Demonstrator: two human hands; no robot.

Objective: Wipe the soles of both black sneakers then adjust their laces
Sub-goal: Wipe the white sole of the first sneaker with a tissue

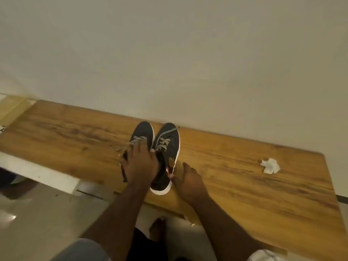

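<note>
**While both sneakers stand upright: lace stage, entry for the pair**

Item 1, left sneaker (143,131): upright on the wooden worktop (244,185), toe toward the wall, sole down. My left hand (141,162) lies over its tongue and collar, fingers spread forward and touching the speckled laces (137,140). I cannot tell whether the grip is clamped on the shoe or only resting flat; the fingers look mostly straight.

Item 2, right sneaker (167,147): just beside the first, touching or nearly so, also sole down, with its white rim showing at the heel. One lace end trails off toward the toe.

Item 3, right hand (188,178): at the outer heel of the right sneaker, fingers relaxed and apart, fingertips near the white rim, holding nothing that I can see.

Item 4, crumpled white tissue (270,165): lying well apart to the right on the worktop, not in either hand.

Step, as I judge it: with the tissue put aside and both soles down, wiping looks finished and lace adjustment is in hand, starting on the left shoe.

Next move calls for: steadying the shoe with one hand, pinching the loose lace ends and drawing them even through the eyelets, then the same on the right shoe.
</note>
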